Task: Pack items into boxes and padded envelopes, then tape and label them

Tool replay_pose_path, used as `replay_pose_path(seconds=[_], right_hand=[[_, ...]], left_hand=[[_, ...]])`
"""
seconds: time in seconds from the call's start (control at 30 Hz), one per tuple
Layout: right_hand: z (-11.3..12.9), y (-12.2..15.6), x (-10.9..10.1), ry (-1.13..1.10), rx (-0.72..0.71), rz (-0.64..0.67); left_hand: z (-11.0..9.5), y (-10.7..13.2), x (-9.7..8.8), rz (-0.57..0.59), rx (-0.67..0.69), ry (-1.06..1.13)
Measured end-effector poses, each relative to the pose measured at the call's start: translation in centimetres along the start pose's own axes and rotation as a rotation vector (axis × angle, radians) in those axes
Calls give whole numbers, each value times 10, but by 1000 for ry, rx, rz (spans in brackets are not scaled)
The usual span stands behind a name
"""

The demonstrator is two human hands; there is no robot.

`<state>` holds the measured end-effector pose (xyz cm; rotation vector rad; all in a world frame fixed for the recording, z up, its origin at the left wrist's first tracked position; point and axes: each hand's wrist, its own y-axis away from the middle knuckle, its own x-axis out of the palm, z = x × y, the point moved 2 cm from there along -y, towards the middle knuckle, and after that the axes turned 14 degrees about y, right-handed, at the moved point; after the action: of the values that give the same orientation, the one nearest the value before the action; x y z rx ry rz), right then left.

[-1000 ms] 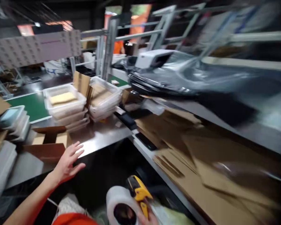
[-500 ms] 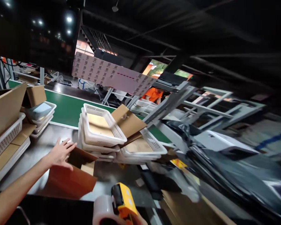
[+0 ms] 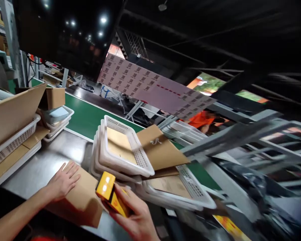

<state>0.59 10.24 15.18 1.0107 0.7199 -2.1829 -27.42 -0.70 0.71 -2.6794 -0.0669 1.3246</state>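
Observation:
My left hand [image 3: 62, 180] lies flat, fingers together, on top of a small brown cardboard box [image 3: 82, 197] at the near edge of the steel table [image 3: 45, 164]. My right hand [image 3: 136, 217] grips a yellow tape dispenser [image 3: 110, 194] and holds it against the box's right end. The tape roll is hidden from view.
Stacks of white perforated trays [image 3: 120, 150] with cardboard sheets stand right behind the box. More trays and open cartons [image 3: 15, 113] line the left. A green conveyor belt [image 3: 87, 117] runs behind. A person in orange [image 3: 202, 120] works across it. A barcode sheet [image 3: 150, 88] hangs overhead.
The view swung up and left. My left hand pressed the box flaps down and now rests on the closed top. My right hand raised the tape dispenser to the box.

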Motion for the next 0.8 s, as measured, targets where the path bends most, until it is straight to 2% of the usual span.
replay_pose_path(seconds=[0.07,0.13,0.23,0.3,0.43,0.53,0.67,0.8], right_hand=[[2,-24,11,58,-80,156],[0,-38,22,105,-74,257],[-12,-44,28,90,-42,297],[-25,-44,27,11,-55,294],[-49,-42,25,-84,-214,231],[-52,-43,32,16,-317,254],[-41,-47,37,187,-295,390],[-40,-49,28,154,-304,378]], left_hand=[[0,1,-2,-58,-35,46],[5,5,-4,-145,-161,139],[16,15,-1,-223,-439,355],[17,22,3,-234,-531,461],[7,26,9,-307,-589,534],[0,24,12,-356,-612,535],[-2,21,14,-401,-619,520],[-1,20,18,-458,-660,517]])
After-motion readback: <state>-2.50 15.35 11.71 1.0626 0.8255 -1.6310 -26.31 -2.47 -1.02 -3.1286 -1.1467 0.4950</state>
